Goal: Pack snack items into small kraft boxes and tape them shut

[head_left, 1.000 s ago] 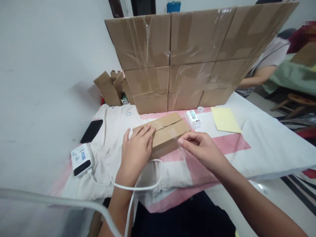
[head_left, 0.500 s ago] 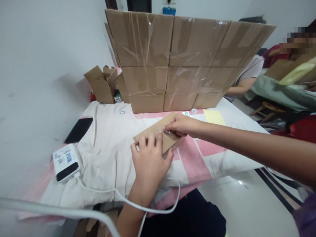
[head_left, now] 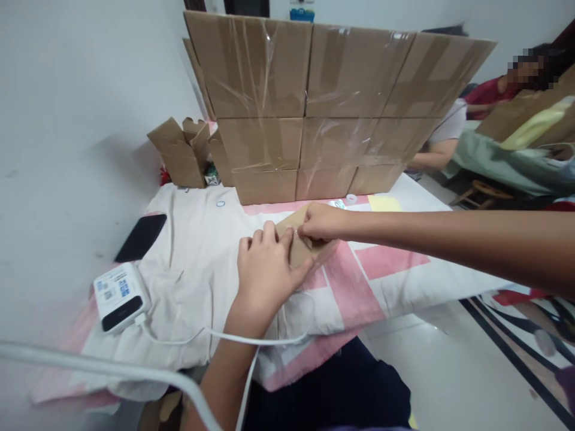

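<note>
A small flat cardboard box lies on the cloth in front of me, partly covered by both hands. My left hand holds it at the left end, fingers bent over the top and thumb along the near side. My right hand is closed in a pinch over the middle of the top. A shiny clear strip that looks like tape shows under its fingers; its full length is hidden. Beyond the hands, a roll-like clear ring rests on the cloth.
Taped cardboard boxes form a wall at the back. Left of it stands an open carton. A black flat object and a white device with a cable lie on the left. Other people sit at the right.
My left hand has shifted slightly up and over the box, covering more of its left end. My right hand keeps its pinch at the top while its forearm has risen to nearly level.
</note>
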The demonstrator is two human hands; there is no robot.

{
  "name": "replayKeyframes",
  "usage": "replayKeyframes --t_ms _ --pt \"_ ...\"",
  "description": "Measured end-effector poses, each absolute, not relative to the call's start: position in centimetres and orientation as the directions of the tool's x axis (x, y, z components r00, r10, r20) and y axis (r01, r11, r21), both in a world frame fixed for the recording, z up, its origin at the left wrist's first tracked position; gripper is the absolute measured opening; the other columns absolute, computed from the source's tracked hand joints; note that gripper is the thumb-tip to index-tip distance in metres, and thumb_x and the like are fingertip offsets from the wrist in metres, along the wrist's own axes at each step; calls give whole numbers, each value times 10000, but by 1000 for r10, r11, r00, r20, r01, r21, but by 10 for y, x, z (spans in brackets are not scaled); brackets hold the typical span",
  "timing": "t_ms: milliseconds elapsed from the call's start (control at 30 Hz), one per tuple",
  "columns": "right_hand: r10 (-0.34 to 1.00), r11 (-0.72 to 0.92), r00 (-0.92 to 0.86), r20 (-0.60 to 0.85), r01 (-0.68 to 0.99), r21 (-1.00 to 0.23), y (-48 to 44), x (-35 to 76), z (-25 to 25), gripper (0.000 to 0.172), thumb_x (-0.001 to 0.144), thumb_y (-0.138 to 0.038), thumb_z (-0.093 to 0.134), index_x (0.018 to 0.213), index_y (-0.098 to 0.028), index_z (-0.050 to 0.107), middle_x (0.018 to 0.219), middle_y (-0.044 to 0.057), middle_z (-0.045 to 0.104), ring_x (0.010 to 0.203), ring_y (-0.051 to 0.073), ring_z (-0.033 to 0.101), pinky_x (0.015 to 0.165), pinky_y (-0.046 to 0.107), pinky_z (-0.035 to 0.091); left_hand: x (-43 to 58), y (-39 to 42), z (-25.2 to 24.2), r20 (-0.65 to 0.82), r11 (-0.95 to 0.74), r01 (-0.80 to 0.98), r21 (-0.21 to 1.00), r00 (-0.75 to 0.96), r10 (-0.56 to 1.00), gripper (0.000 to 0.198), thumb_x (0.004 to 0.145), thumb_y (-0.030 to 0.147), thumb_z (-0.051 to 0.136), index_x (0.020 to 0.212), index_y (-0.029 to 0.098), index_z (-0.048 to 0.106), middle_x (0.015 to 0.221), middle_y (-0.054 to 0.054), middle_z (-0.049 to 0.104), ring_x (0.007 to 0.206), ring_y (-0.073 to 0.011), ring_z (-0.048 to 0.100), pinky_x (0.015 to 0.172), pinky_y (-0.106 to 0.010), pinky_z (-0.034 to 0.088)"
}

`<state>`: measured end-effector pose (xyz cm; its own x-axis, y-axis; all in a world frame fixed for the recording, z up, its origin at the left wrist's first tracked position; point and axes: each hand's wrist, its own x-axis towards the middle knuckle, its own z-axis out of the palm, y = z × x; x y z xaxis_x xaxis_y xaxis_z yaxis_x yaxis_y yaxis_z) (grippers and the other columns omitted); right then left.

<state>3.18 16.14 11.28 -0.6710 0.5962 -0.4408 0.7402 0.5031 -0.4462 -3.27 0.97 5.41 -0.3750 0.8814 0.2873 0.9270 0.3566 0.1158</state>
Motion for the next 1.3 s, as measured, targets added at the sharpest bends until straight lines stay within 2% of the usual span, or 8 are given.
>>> replayKeyframes --t_ms 167,467,567,733,900,1067,1200,1300 --pt "578 569 -618 -533 773 -279 171 36 115 312 843 -287 664 569 -155 593 519 43 583 447 124 482 484 287 346 -32 9 49 303 343 930 129 -366 880 674 888 686 478 1399 259 580 1141 -108 595 1063 -323 555 902 -489 386" --pt "463 731 -727 -506 637 -246 168 80 112 414 887 -259 616 486 -167 567 491 55 594 447 139 498 528 301 323 -31 9 43 320 344 931 118 -364 875 662 875 702 501 1376 280 597 1135 -102 619 1045 -313 538 908 -489 370" --pt "479 778 -808 -342 572 -261 167 101 106 356 899 -280 616 563 -166 605 561 53 615 490 135 495 532 292 293 -31 9 42 314 351 930 110 -367 875 672 873 706 501 1388 283 587 1155 -101 612 1054 -316 536 921 -492 367" --pt "508 858 -860 -57 511 -58 152 125 102 299 975 -310 519 774 -175 694 668 61 649 627 173 565 564 276 254 -30 7 44 295 348 935 69 -353 888 681 901 697 449 1423 273 558 1151 -104 605 1064 -323 535 921 -497 369" --pt "556 818 -831 24 543 -191 148 118 93 272 921 -438 618 906 -179 700 795 63 711 731 199 628 586 264 302 -29 8 45 295 350 936 40 -345 891 677 902 696 448 1411 266 571 1131 -103 603 1050 -317 538 919 -492 374" --pt "552 796 -831 -71 550 -251 148 102 95 141 893 -220 591 788 -169 670 787 58 715 723 173 632 586 261 321 -28 9 45 280 365 930 33 -360 890 677 899 699 450 1415 277 567 1138 -105 600 1044 -318 538 914 -492 376" --pt "447 895 -895 3 447 13 145 102 98 144 922 -161 532 895 -126 669 777 111 713 691 201 633 564 278 304 -29 8 46 273 365 929 63 -368 889 683 888 712 463 1417 292 563 1130 -97 600 1054 -321 537 922 -503 375" --pt "232 942 -973 7 227 248 143 107 95 168 919 -77 483 935 -100 649 687 109 684 606 196 602 536 285 285 -29 7 46 283 356 930 88 -366 887 678 895 709 448 1415 290 564 1120 -96 599 1058 -318 536 928 -505 373"
